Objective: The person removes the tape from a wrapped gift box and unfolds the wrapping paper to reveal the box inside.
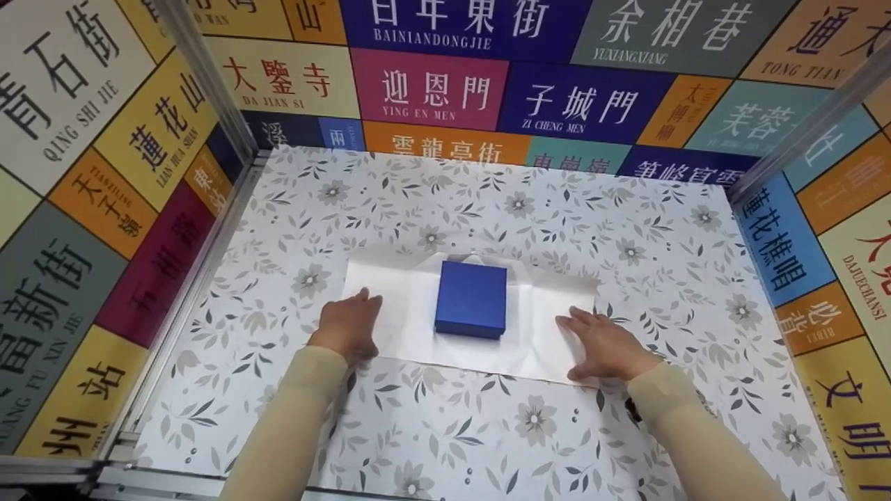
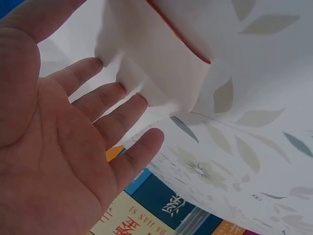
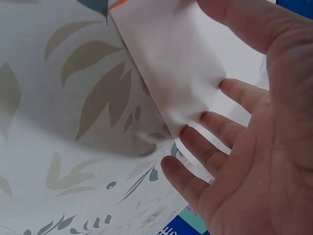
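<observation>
A blue box (image 1: pixel 472 296) lies on the middle of a spread sheet of white paper (image 1: pixel 411 334), which shows creases on both sides of it. My left hand (image 1: pixel 348 325) rests on the paper's left end, thumb toward me. On the right end, my right hand (image 1: pixel 604 342) touches the paper with spread fingers. In the left wrist view the fingertips press on the white paper (image 2: pixel 156 49), near an orange-red edge. The right wrist view has the fingertips on the paper (image 3: pixel 166 63) close to its border. Neither hand touches the box.
The table (image 1: pixel 445 431) has a white cover printed with grey flowers and leaves. Colourful panels (image 1: pixel 431 90) with Chinese street names stand behind and at both sides. Metal frame posts (image 1: pixel 216 83) rise at the back corners.
</observation>
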